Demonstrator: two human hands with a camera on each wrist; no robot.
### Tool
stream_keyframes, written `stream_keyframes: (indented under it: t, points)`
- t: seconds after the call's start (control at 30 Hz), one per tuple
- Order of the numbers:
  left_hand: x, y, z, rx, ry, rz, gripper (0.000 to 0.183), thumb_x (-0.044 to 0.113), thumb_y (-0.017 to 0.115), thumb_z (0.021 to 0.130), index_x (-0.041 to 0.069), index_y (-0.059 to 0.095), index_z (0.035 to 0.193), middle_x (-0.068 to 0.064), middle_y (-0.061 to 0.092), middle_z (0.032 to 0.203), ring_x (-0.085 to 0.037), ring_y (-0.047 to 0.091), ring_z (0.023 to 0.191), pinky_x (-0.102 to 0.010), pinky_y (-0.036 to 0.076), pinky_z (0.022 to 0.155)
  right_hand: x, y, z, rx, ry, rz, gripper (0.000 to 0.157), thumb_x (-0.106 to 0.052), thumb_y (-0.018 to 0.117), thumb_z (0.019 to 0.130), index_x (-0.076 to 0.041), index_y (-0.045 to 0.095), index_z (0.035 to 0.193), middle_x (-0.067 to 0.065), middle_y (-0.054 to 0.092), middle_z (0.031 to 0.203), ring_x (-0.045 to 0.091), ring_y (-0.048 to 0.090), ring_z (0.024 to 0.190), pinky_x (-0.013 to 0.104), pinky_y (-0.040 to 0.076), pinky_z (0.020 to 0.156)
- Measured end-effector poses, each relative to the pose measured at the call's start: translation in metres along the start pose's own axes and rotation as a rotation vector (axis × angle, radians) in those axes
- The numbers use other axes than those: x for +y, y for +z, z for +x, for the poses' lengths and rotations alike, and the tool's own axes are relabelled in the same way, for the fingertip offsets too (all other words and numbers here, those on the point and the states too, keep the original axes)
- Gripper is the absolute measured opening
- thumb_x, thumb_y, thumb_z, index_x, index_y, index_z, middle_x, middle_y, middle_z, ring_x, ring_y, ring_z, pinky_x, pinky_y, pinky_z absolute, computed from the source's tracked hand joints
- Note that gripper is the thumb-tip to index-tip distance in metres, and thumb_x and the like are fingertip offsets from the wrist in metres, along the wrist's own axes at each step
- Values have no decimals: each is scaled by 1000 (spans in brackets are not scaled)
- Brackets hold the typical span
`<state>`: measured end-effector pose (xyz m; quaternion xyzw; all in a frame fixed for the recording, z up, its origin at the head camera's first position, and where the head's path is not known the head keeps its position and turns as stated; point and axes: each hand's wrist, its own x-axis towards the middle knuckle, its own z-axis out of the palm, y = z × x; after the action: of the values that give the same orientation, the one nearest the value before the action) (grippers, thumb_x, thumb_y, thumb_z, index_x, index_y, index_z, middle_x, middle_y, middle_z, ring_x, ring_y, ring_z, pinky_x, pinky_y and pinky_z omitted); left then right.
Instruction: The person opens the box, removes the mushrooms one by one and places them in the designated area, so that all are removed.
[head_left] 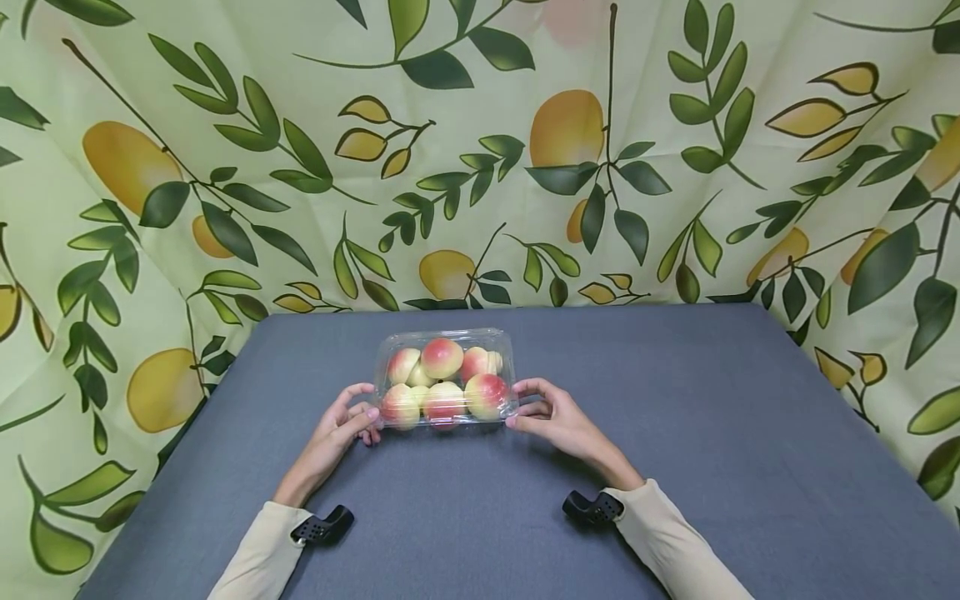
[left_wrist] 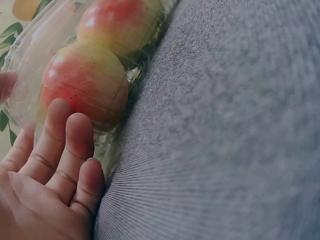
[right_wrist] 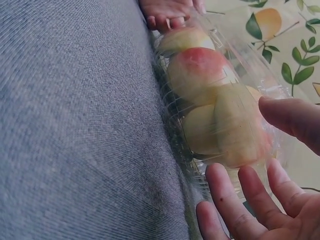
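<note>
Both ends covered, left hand (head_left: 341,422) and right hand (head_left: 553,415) equally close, as the clear fruit box (head_left: 483,337) sits on the desk (head_left: 465,517) between them, long axis running hand to hand, fingers (right_wrist: 226,197) parted, loosely bent, not wrapped round it.

The container (head_left: 408,336) lies on the far part of the table (head_left: 712,417), left of its middle, with the fruits (head_left: 486,396) inside it in a near row and a far row. At its left end is the left hand (head_left: 345,421), at its right end the right hand (head_left: 551,415). The cloth (head_left: 300,50) stands behind the table and along its left and right sides.
</note>
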<state>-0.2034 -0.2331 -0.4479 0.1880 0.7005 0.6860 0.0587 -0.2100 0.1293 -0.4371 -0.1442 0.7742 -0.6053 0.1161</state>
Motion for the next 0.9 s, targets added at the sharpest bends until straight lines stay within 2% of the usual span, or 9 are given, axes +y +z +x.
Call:
stream_keyframes:
  t: [0.13, 0.37, 0.6, 0.77, 0.9]
  points:
    - [0, -1, 0, -28, -3, -3, 33, 2, 48, 100, 4, 37, 131, 5, 66, 84, -8, 64, 73, -21, 51, 65, 0, 0, 0, 4, -4, 9, 50, -13, 74, 88, 3, 52, 129, 22, 55, 132, 23, 66, 105, 25, 52, 81]
    - [-1, -5, -2, -109, 46, -12, 54, -8, 53, 93, 7, 35, 142, 4, 65, 96, -7, 66, 87, -18, 52, 72, 0, 1, 0, 0, -18, 33, 46, -7, 74, 86, 6, 53, 125, 15, 59, 106, 11, 63, 83, 20, 52, 74]
    - [-2, -6, -2, -93, 27, 19, 50, -5, 52, 96, 6, 36, 142, 3, 66, 95, -9, 66, 87, -20, 52, 73, 0, 1, 0, -13, -27, 81, 46, -4, 70, 87, 11, 51, 127, 7, 63, 96, 5, 65, 79, 20, 56, 77]
    - [-2, -7, -2, -105, 26, 15, 47, -3, 52, 97, 2, 36, 140, 2, 66, 95, -8, 66, 88, -21, 53, 73, 0, 0, 0, -40, -49, 131, 47, -1, 66, 89, 14, 48, 129, 3, 66, 93, 6, 69, 79, 21, 57, 79]
    - [-3, -7, -3, -115, 23, 1, 40, -3, 52, 97, 7, 40, 134, 3, 67, 94, -7, 66, 88, -21, 53, 74, 0, 0, 0, -45, -49, 138, 46, -2, 66, 90, 13, 49, 130, 5, 68, 94, 6, 69, 80, 20, 56, 80]
